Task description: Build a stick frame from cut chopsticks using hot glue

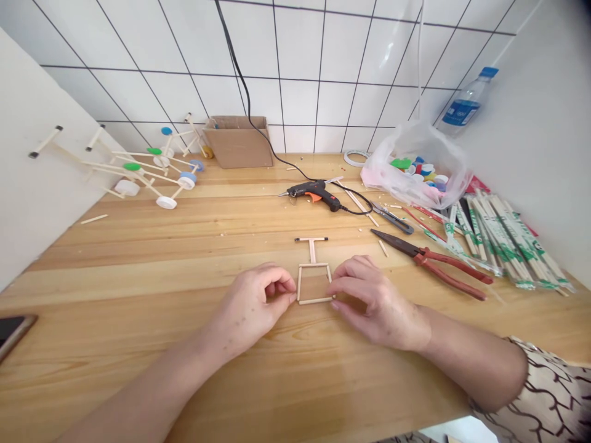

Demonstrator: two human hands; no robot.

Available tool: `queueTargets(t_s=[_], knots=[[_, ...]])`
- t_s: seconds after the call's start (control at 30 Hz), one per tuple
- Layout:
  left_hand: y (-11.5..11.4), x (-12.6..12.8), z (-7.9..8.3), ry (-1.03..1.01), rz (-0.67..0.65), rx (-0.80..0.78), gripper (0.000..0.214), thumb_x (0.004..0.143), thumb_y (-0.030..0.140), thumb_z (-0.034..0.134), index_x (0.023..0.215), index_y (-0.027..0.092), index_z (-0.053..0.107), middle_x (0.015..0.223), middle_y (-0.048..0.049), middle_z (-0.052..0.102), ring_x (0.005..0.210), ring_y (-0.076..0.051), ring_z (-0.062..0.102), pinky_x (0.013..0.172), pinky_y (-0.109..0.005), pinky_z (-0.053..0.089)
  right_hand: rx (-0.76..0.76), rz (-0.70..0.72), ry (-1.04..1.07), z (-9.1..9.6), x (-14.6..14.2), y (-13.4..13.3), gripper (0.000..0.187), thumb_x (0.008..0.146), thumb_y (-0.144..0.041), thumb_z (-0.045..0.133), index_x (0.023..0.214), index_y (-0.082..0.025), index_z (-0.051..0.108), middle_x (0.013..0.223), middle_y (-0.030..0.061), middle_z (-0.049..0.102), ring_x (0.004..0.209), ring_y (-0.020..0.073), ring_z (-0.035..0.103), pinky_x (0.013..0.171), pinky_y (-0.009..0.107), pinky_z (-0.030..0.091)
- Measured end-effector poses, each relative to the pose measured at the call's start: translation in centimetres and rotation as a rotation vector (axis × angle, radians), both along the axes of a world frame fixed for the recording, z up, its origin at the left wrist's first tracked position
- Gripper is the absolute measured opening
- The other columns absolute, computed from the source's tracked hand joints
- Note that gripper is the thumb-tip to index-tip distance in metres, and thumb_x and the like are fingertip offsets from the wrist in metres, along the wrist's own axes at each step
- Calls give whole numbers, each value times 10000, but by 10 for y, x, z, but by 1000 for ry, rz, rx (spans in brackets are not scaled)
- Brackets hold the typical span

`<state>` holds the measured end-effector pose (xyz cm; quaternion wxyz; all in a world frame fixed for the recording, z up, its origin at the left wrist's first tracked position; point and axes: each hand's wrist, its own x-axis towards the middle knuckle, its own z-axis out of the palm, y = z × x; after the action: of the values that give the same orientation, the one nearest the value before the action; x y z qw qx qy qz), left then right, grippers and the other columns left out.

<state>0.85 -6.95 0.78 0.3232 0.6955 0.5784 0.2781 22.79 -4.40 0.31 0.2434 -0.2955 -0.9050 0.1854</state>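
Observation:
A small square frame (316, 301) of short wooden sticks lies flat in front of me. From its far side runs a T-shaped stem (313, 251), whose crossbar has black tips. My left hand (258, 298) pinches the near left corner of the frame between thumb and forefinger. At the near right corner, the fingertips of my right hand (369, 301) close on the frame and hide part of its right stick. A black glue gun (318, 194) with an orange trigger lies beyond the frame. To the right rest red-handled pliers (431, 261) and a utility knife (392, 218).
Wheeled stick models (157, 169) with bottle-cap wheels stand back left, beside a cardboard box (239, 144). A plastic bag of caps (415, 166), a tape roll (355, 158), wrapped chopsticks (508, 237) and a water bottle (466, 104) are right. A phone (16, 332) lies left.

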Motion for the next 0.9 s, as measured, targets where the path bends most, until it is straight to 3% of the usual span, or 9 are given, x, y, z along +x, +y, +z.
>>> queueTargets(t_s=[0.4, 0.57, 0.7, 0.9], knots=[[3, -1, -8, -6, 0, -50, 81, 714, 176, 562, 656, 182, 618, 622, 27, 578, 544, -110, 500, 532, -220, 408, 155, 14, -181, -1, -15, -13, 167, 828, -82, 493, 758, -129, 638, 837, 92, 570, 816, 206, 453, 768, 368, 357], [2, -2, -7, -13, -1, -57, 90, 729, 174, 563, 661, 176, 623, 638, 19, 586, 566, -115, 517, 544, -224, 411, 114, 33, -108, 7, -9, -13, 144, 834, -117, 504, 733, -139, 605, 810, 70, 562, 779, 193, 469, 738, 352, 362], [2, -1, -8, 24, -1, -37, 101, 729, 157, 566, 646, 177, 620, 637, 18, 582, 571, -115, 518, 547, -225, 402, 93, -72, -59, 5, 2, 2, 121, 830, -119, 519, 736, -156, 586, 789, 55, 556, 768, 187, 484, 733, 344, 368], [1, -2, -13, 66, -31, 43, 125, 742, 131, 548, 646, 184, 608, 663, 17, 575, 586, -112, 517, 556, -223, 395, -123, -123, -133, -7, 7, 15, 116, 769, -59, 570, 737, -169, 583, 776, 31, 575, 782, 180, 521, 753, 342, 375]])
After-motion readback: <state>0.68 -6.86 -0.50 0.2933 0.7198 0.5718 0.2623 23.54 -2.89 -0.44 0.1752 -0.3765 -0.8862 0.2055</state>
